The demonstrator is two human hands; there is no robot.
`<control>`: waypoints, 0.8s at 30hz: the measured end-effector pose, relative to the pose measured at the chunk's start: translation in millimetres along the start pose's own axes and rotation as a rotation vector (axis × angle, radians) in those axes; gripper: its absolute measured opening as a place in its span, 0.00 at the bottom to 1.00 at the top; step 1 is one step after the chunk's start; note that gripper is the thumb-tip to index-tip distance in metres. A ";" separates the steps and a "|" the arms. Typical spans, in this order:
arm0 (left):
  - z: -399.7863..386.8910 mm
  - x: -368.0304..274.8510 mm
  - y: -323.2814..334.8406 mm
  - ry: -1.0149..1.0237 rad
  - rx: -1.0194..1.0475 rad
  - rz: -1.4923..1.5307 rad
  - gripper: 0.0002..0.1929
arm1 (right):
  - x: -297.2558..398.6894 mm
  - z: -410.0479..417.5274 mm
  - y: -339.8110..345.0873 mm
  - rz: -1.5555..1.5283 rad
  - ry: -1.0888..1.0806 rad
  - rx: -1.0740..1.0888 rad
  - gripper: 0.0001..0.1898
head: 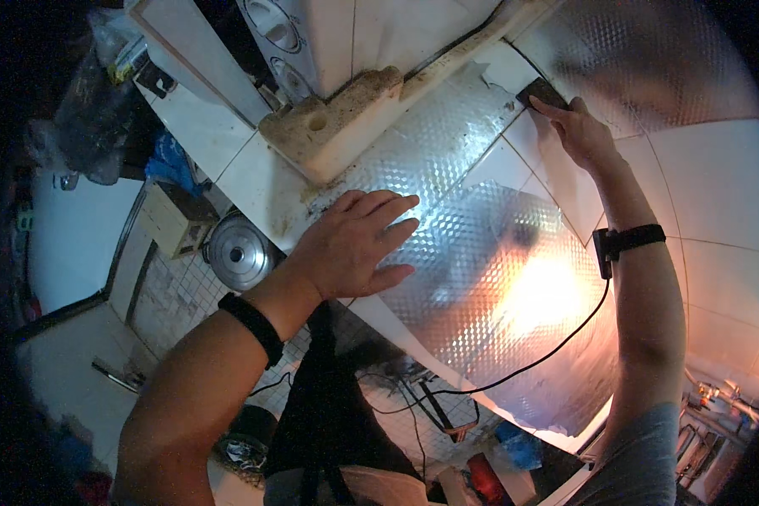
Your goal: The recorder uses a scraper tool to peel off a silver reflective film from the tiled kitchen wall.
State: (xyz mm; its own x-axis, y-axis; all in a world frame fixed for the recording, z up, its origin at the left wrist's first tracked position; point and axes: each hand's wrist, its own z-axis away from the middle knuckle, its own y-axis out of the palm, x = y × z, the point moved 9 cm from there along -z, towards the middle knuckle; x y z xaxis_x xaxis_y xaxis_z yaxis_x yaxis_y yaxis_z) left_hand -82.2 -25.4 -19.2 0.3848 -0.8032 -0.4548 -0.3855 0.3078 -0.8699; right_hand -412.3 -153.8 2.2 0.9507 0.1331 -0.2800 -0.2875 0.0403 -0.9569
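Observation:
A sheet of embossed silver foil (455, 253) covers much of a white-tiled counter, with a bright warm glare on its near right part. My left hand (360, 243) is palm down with fingers spread, over or on the foil near the counter's left edge; whether it presses down I cannot tell. At the far end, my right hand (579, 136) holds a dark flat pad or scraper (542, 93) against the corner where counter and wall meet. Its face is hidden. The foil's near end is loose and curls over the counter edge.
A stained stone-like block (329, 120) with a hole stands at the counter's back left. More embossed foil (658, 57) lines the wall. A lidded metal pot (237, 250) stands lower left. A black cable (544, 364) hangs from my right wristband across the foil.

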 end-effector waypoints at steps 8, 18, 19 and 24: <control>0.7 -0.9 -1.2 0.009 -0.011 0.007 0.30 | -5.2 -2.2 3.3 0.012 -0.002 0.056 0.27; 1.2 0.4 -0.5 0.011 -0.021 0.009 0.29 | -22.1 5.8 34.6 -0.259 0.156 0.147 0.24; 2.3 1.0 -0.6 0.008 -0.019 0.008 0.29 | -23.9 7.1 37.3 -0.139 0.188 0.070 0.23; 1.4 2.7 2.1 -0.006 -0.007 0.026 0.29 | -12.7 -1.2 22.3 0.153 0.200 -0.396 0.21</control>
State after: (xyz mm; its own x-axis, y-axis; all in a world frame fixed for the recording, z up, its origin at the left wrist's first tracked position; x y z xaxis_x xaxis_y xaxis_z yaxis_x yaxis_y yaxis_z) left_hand -80.8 -26.2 -22.5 0.3791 -0.7921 -0.4784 -0.4013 0.3251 -0.8563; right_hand -430.6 -155.7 -15.7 0.9156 -0.0870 -0.3925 -0.3969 -0.3513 -0.8480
